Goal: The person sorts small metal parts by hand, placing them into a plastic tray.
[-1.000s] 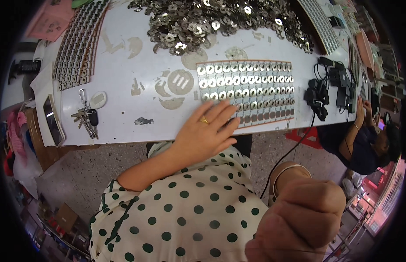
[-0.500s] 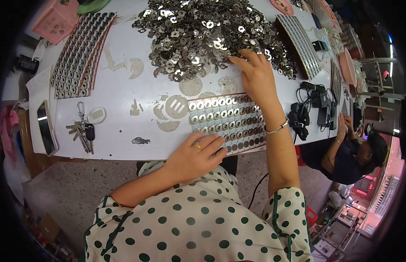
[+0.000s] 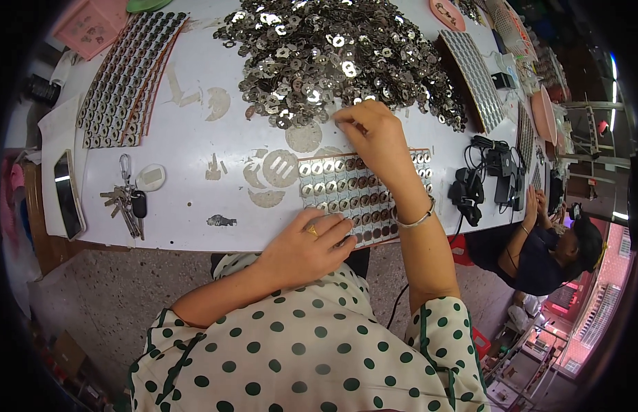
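A flat panel (image 3: 353,184) with rows of round metal pieces lies on the table before me. My left hand (image 3: 306,248), with a ring on one finger, covers the panel's near left corner, its fingers bent and their tips against the surface. Above the panel's far edge hovers my right hand (image 3: 374,141), thumb and fingers drawn together. What sits in that pinch is too small to make out. Just beyond the right hand spreads a big heap of loose, shiny metal washers (image 3: 333,58) with shaped centre holes.
Filled panels stand at left (image 3: 123,82) and right (image 3: 473,79). Keys (image 3: 130,206), a phone (image 3: 70,196) and a white disc (image 3: 151,177) lie at left. Black adapters and cables (image 3: 494,175) sit at right. A pink basket (image 3: 92,27) is far left; a co-worker (image 3: 545,247) sits at right.
My right hand has drawn back from the heap's edge, toward me and slightly left, and its fingers have closed together. My left hand stays at the panel's corner.
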`<state>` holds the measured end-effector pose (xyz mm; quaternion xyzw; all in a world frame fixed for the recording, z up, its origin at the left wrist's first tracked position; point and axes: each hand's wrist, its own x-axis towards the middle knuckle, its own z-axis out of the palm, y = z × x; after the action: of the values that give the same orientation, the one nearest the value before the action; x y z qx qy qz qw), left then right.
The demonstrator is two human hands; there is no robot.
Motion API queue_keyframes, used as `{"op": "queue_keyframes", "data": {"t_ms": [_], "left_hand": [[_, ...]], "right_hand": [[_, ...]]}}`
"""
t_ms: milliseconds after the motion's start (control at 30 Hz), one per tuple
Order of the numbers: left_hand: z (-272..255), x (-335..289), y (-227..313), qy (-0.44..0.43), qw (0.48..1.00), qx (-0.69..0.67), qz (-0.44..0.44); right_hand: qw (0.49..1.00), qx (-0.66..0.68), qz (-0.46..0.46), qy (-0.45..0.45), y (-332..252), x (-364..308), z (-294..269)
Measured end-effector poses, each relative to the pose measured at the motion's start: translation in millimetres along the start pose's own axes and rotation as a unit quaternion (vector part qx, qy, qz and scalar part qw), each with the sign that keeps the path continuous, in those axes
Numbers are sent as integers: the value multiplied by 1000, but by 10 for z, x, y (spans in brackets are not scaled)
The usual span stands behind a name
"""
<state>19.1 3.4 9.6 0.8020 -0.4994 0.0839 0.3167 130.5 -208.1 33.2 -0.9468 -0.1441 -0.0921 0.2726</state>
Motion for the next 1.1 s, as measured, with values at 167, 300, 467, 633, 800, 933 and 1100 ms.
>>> {"op": "queue_keyframes", "data": {"t_ms": [167,300,467,633,800,933,1100], "left_hand": [[-11,-11,1,-2,1000,-4,-3],[14,-8,13,8,1000,2,-2],[2,-10,4,12,999,-18,-27],[-6,-21,2,7,997,-48,-59],[-36,-7,9,19,998,-10,-62],[10,-47,8,5,998,-23,-63],[4,-64,0,12,999,-8,-47]], "right_hand": [[997,5,52,54,-78,-23,-10],[997,-38,-4,64,-78,-87,29],[955,230,187,3,-286,-241,-177],[930,322,177,15,-349,-721,-373],[802,519,296,-10,-412,-1086,-504],[752,559,348,-11,-413,-1295,-470],[871,387,286,-103,-490,-1409,-463]]}}
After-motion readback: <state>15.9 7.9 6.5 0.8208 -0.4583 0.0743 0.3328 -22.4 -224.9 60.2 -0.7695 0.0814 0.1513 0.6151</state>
